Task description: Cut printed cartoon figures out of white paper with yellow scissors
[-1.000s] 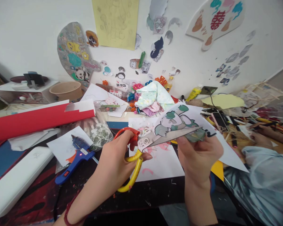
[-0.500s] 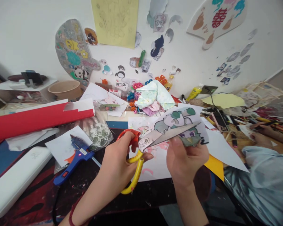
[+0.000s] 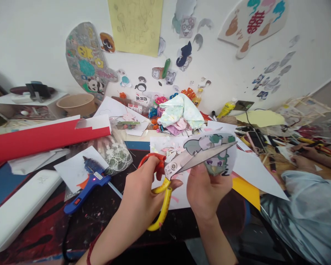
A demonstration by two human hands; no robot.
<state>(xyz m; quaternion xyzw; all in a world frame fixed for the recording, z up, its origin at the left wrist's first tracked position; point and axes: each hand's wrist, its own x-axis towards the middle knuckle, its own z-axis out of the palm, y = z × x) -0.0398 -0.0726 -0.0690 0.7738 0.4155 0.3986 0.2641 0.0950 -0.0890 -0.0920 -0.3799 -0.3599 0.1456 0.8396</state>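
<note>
My left hand [image 3: 143,184] is closed around the handles of a pair of scissors [image 3: 174,167], one handle red-orange and the other yellow. The blades are parted and point right, lying across the front of a paper cutout [image 3: 216,162] printed with a green and grey cartoon character. My right hand [image 3: 208,193] pinches that cutout along its lower edge, thumb in front; the fingers behind the paper are partly hidden. Below the hands lies a white paper sheet [image 3: 182,197] with small paper scraps [image 3: 172,149] on it.
At left are a blue glue gun [image 3: 88,189], a white oblong device [image 3: 23,209] and red corrugated card [image 3: 44,140]. Folded cloth [image 3: 182,112] lies at the back. A yellow sheet [image 3: 245,191] sits right. Farther right, another person's hand [image 3: 305,165] works beside a phone [image 3: 256,142].
The scissors and my left hand have shifted slightly right. My right hand has moved a little left and down, and the cutout has turned slightly, with its lower part drawn in.
</note>
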